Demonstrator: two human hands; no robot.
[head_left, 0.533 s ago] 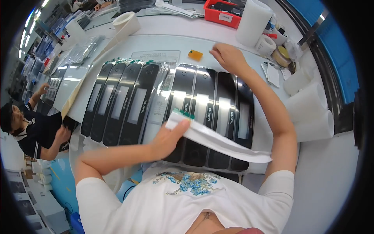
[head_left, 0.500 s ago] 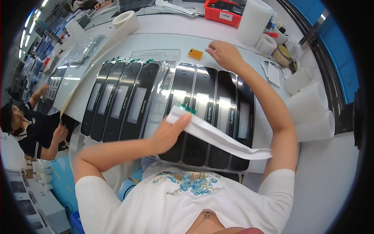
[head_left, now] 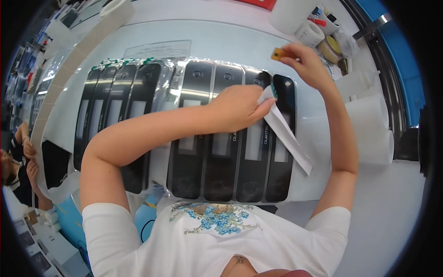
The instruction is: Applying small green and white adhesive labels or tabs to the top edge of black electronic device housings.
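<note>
White strip (head_left: 287,138) under left hand (head_left: 240,107)

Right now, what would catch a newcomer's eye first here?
The row of long black panels lying side by side across the white table. Over them, the left hand pinches a white film strip at the rightmost panel, while the right hand holds a small orange piece just above.

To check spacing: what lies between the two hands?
In the head view, the top of the rightmost black panel lies between the left hand and right hand.
</note>
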